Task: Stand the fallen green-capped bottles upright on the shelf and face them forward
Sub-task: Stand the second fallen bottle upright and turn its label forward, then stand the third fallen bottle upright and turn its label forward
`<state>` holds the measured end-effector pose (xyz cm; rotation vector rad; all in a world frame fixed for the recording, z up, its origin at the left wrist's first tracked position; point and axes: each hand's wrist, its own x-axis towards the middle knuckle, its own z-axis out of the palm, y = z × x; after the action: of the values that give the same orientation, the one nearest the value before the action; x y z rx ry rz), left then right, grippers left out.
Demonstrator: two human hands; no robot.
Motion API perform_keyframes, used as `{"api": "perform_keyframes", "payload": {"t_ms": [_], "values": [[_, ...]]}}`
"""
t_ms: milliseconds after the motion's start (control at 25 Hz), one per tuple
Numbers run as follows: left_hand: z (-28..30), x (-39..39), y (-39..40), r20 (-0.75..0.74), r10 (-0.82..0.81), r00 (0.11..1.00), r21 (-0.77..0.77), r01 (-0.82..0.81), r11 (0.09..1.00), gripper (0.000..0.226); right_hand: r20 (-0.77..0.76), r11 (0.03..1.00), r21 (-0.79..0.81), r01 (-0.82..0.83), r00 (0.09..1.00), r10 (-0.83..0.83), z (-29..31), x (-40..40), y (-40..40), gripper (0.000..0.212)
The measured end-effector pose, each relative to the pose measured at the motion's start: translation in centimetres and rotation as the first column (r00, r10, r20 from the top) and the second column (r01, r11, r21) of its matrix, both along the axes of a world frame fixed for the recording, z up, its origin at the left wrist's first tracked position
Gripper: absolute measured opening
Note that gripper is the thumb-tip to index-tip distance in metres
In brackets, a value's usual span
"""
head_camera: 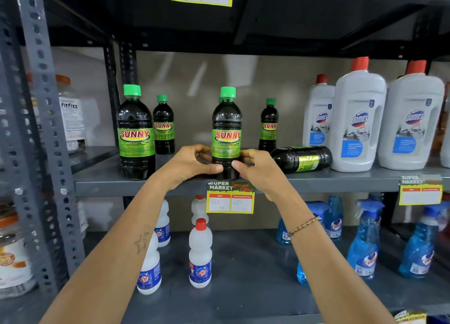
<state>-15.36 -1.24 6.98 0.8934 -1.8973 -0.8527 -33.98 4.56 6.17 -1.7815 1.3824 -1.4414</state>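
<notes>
A dark green-capped SUNNY bottle stands upright at the front of the grey middle shelf, label facing me. My left hand and my right hand both grip its lower part from either side. Another big SUNNY bottle stands upright at the front left. Two smaller SUNNY bottles stand upright further back. One SUNNY bottle lies on its side just right of my right hand, its cap end hidden behind that hand.
White red-capped Domex jugs stand to the right of the lying bottle. A price tag hangs on the shelf edge. Below are white red-capped bottles and blue spray bottles. A perforated grey upright borders the left.
</notes>
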Motion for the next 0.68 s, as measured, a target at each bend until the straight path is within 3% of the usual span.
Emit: {"api": "perform_keyframes", "payload": {"t_ms": [240, 360, 440, 520, 600, 680], "values": [[-0.1, 0.2, 0.2, 0.022, -0.025, 0.999, -0.019, 0.025, 0.999, 0.052, 0.002, 0.999, 0.029, -0.019, 1.000, 0.019, 0.0, 0.0, 0.5, 0.031], [-0.4, -0.3, 1.5, -0.154, 0.106, 0.982, -0.064, -0.117, 0.991, 0.040, -0.022, 0.999, 0.002, 0.038, 0.999, -0.038, -0.1, -0.2, 1.5, 0.035], [-1.5, -1.3, 2.9, -0.339, 0.298, 0.892, -0.225, -0.385, 0.895, 0.040, -0.023, 0.990, -0.077, 0.121, 0.992, -0.123, 0.4, -0.9, 2.4, 0.033], [-2.9, -3.3, 4.9, -0.428, 0.309, 0.849, -0.436, -0.494, 0.753, 0.039, 0.001, 0.975, -0.154, 0.158, 0.987, -0.159, 1.3, -2.3, 3.2, 0.022], [-4.4, -6.9, 6.6, -0.323, 0.223, 0.920, -0.608, -0.382, 0.697, 0.030, -0.016, 0.962, -0.211, 0.175, 0.983, -0.182, 2.4, -4.6, 3.6, 0.017], [-6.0, -10.7, 6.8, -0.134, 0.257, 0.957, -0.754, -0.267, 0.600, 0.022, -0.105, 0.944, -0.270, 0.188, 0.969, -0.223, 3.8, -7.5, 3.7, 0.030]]}}
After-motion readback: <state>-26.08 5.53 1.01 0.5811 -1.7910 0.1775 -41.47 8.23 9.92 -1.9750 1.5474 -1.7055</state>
